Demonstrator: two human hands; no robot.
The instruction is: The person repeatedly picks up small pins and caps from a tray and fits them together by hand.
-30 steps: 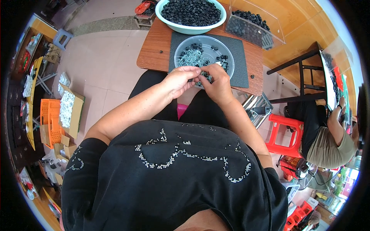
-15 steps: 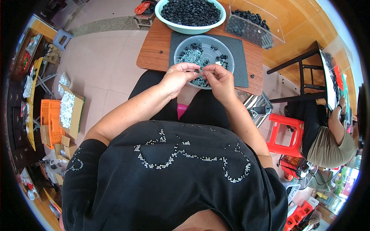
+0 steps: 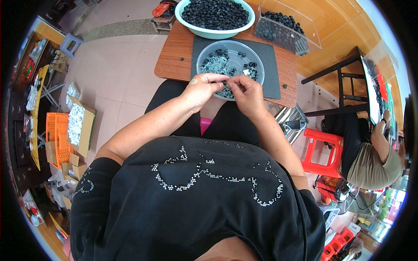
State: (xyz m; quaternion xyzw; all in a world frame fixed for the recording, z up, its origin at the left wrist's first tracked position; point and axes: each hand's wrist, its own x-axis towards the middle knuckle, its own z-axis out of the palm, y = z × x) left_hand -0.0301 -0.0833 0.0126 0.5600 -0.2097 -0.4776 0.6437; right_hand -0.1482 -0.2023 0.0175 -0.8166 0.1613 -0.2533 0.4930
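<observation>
Brown table (image 3: 172, 61): many metal pieces (image 3: 214, 65) remain loose. Our left hand (image 3: 199, 90) pinches one dark part (image 3: 225, 83); whether the right hand (image 3: 249, 93) (partly obscured) grips, we can't tell.

own hands (image 3: 199, 90): 2 | mint basin (image 3: 216, 34): 1 | translucent bowl (image 3: 235, 46): 1 | dark mat (image 3: 271, 74): 1 | blue stool (image 3: 69, 39): 1

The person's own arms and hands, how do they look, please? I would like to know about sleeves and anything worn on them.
Both sleeves are short and black; the left sleeve carries a curved pattern of shiny stones, and none shows on the right sleeve. The left hand bears a beige patch, possibly a plaster. The right hand is ungloved too.
</observation>
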